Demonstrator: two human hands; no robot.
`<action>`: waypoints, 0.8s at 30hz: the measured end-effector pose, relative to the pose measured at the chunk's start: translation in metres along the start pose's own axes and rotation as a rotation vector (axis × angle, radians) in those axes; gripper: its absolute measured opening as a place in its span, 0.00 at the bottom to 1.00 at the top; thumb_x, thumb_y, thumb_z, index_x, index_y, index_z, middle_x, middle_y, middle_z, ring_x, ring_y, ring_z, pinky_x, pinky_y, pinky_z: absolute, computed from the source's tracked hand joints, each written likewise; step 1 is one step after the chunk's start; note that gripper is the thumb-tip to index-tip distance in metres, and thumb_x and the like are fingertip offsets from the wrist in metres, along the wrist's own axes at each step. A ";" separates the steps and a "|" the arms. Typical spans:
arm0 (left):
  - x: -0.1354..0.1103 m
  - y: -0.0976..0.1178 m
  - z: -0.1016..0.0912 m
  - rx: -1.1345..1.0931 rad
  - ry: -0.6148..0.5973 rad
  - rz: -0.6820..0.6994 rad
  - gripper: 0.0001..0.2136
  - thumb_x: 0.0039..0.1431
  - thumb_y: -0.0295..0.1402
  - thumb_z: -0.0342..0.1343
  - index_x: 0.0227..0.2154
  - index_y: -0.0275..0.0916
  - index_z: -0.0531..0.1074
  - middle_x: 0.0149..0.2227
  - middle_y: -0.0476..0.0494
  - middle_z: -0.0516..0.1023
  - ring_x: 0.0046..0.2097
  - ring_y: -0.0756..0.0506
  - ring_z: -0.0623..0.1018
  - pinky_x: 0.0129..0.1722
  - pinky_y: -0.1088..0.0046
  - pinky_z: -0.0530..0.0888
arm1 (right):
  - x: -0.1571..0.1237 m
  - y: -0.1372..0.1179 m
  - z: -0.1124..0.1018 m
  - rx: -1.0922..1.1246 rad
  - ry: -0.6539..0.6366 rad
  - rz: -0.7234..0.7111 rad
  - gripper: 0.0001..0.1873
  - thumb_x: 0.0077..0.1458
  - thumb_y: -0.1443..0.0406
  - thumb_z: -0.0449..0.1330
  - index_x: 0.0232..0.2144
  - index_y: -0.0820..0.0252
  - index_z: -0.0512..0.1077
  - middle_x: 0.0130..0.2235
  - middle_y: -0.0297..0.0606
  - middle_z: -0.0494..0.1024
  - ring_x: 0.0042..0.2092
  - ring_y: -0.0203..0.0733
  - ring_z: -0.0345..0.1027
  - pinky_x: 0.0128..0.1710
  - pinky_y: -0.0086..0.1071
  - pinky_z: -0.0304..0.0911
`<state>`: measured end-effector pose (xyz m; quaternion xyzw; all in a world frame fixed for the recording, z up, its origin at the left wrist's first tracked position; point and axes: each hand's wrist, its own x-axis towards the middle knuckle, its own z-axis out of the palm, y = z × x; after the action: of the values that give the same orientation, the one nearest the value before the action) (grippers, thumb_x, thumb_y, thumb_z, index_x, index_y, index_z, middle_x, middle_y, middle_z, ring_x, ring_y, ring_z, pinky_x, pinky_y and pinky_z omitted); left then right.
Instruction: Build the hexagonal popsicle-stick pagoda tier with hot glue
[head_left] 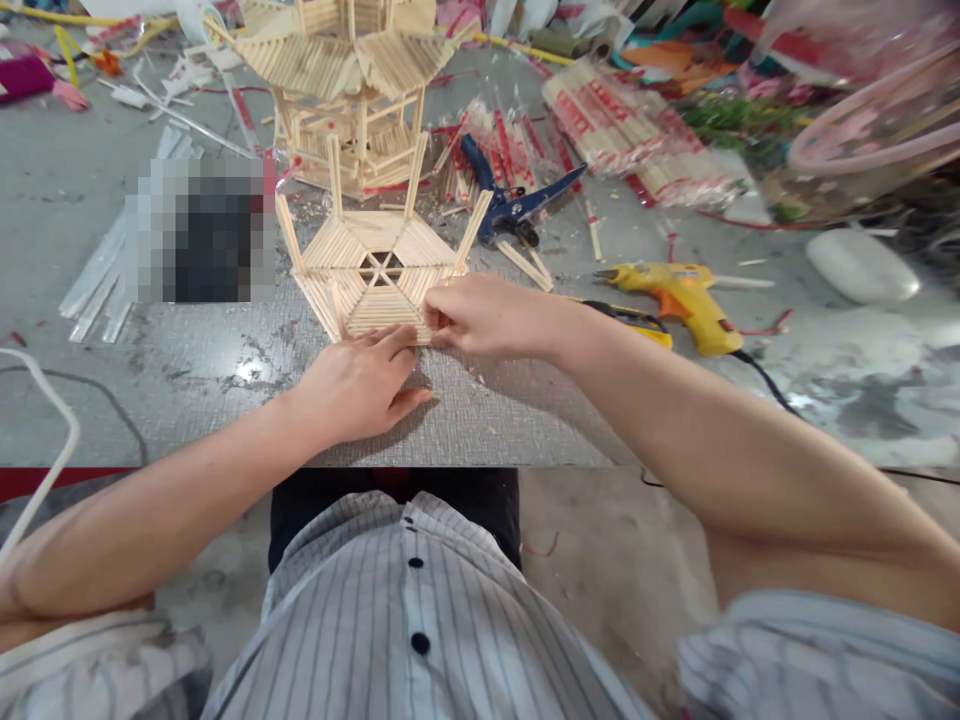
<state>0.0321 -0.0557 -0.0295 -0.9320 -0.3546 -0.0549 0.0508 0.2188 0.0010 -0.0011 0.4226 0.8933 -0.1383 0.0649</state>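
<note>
The left hand lies flat just below the stick hexagon, fingers loosely spread, tips touching its near edge. The right hand pinches the hexagon's near right corner. The glue gun lies well right of the hexagon.

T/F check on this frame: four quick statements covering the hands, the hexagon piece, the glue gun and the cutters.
1. The left hand and right hand both touch the hexagonal stick panel. True.
2. The right hand holds the yellow glue gun. False: the gun lies on the table, to the right of that hand.
3. A taller stick tower stands behind the panel. True.
4. The blue cutters lie left of the panel. False: they lie behind it and to its right.
</note>
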 end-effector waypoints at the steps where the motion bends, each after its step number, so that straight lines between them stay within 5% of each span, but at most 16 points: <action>1: 0.000 0.000 0.000 -0.001 -0.005 -0.003 0.16 0.64 0.42 0.49 0.41 0.34 0.74 0.54 0.38 0.74 0.47 0.40 0.79 0.39 0.68 0.75 | 0.002 0.002 -0.002 -0.005 -0.013 -0.025 0.05 0.52 0.71 0.56 0.33 0.63 0.71 0.32 0.39 0.73 0.32 0.36 0.61 0.32 0.29 0.50; 24: -0.001 0.001 0.004 0.051 0.050 0.026 0.16 0.64 0.42 0.49 0.40 0.33 0.74 0.53 0.36 0.75 0.46 0.40 0.79 0.38 0.66 0.75 | -0.001 -0.004 -0.002 0.025 -0.008 -0.009 0.06 0.53 0.74 0.55 0.34 0.62 0.69 0.33 0.40 0.73 0.34 0.38 0.63 0.33 0.30 0.50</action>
<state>0.0322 -0.0564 -0.0335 -0.9333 -0.3423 -0.0684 0.0843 0.2167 -0.0016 0.0021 0.4187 0.8932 -0.1514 0.0627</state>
